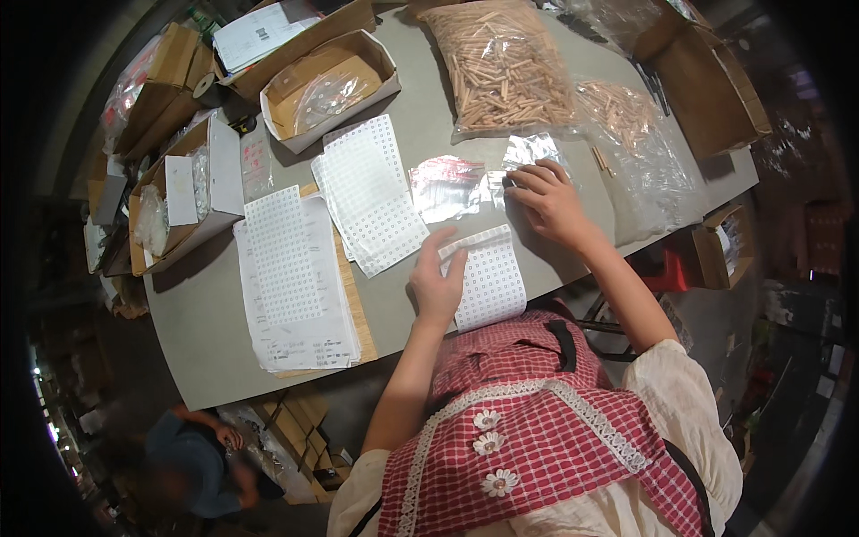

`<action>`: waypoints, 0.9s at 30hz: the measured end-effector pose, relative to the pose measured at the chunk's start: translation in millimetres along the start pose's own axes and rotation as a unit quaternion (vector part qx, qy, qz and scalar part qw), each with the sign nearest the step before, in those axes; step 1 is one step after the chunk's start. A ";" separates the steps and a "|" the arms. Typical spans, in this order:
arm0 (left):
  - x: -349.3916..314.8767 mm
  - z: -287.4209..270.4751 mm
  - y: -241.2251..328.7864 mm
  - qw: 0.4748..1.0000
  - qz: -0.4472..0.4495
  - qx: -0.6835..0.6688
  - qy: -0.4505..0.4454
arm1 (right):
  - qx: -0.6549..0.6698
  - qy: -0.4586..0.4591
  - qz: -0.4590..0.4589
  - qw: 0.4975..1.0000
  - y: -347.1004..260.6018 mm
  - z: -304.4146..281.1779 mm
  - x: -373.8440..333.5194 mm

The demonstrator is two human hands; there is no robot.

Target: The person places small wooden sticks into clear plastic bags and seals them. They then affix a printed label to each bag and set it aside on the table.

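The checked apron (559,438) is nearest, left fingers (432,246) parted at a printed sheet (492,277), right fingers (536,176) at shiny plastic (531,149), grip unclear.

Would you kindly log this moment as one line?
left hand: at printed sheet | right hand: at clear bag | far side: bag of wooden pieces

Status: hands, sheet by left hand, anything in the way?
Left hand at printed sheet, thumb and fingers spread. Right hand at shiny clear bag. Peg-filled bag beyond, not between hands.
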State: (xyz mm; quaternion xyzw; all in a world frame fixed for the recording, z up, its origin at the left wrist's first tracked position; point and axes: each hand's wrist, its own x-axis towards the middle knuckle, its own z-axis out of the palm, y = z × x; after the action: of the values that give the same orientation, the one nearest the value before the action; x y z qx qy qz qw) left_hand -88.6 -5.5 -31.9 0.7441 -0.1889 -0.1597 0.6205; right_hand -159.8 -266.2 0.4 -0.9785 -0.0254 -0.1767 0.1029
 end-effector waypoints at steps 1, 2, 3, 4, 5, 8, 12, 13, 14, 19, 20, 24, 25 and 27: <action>-0.1 -0.4 1.7 1.000 0.001 -0.006 -0.001 | 0.013 0.014 0.015 1.000 -2.9 -6.8 -2.1; -0.2 -0.5 3.4 1.000 0.001 -0.011 -0.002 | 0.073 0.008 0.053 0.996 -8.0 -15.3 -2.4; -0.1 -0.2 4.2 1.000 0.002 -0.017 -0.003 | 0.123 0.002 0.064 0.990 -13.7 -19.2 -5.1; 0.2 0.3 3.1 1.000 0.008 -0.022 -0.003 | 0.173 -0.003 0.076 0.982 -20.3 -22.2 -9.3; 0.6 1.0 1.0 1.000 0.014 -0.027 -0.004 | 0.223 -0.008 0.088 0.971 -26.7 -25.3 -11.2; 0.4 -0.2 -2.0 0.999 0.010 -0.038 -0.024 | 0.233 -0.075 0.058 0.968 -39.4 -24.9 -11.7; 0.8 0.8 -4.5 0.997 0.038 -0.057 -0.028 | 0.210 -0.110 0.040 0.971 -38.9 -21.7 -14.0; 1.1 1.1 -5.2 0.998 0.030 -0.058 -0.024 | 0.207 -0.124 0.043 0.970 -37.2 -20.3 -15.9; 1.4 1.2 -6.0 0.998 0.022 -0.059 -0.019 | 0.208 -0.128 0.043 0.969 -36.9 -19.3 -17.5; 0.6 0.5 -5.2 0.999 -0.002 -0.052 -0.017 | 0.228 -0.149 0.065 0.960 -38.1 -22.7 -19.0; -0.1 0.4 -3.9 0.999 -0.006 -0.051 -0.017 | 0.247 -0.148 0.073 0.955 -37.4 -22.2 -19.1; -0.1 1.7 -1.6 0.999 0.003 -0.033 -0.014 | 0.316 -0.145 0.105 0.932 -30.4 -18.0 -20.1; -0.2 1.5 -2.0 0.999 -0.001 -0.031 -0.014 | 0.332 -0.145 0.113 0.925 -29.0 -17.6 -19.5; -0.4 0.9 -2.9 0.999 -0.009 -0.026 -0.015 | 0.360 -0.162 0.146 0.907 -28.3 -18.7 -17.5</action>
State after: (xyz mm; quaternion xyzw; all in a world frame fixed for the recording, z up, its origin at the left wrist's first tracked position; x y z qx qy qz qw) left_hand -89.2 -5.6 -34.9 0.7268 -0.1873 -0.1817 0.6354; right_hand -185.0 -242.8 16.8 -0.8831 0.0392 0.0221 0.4670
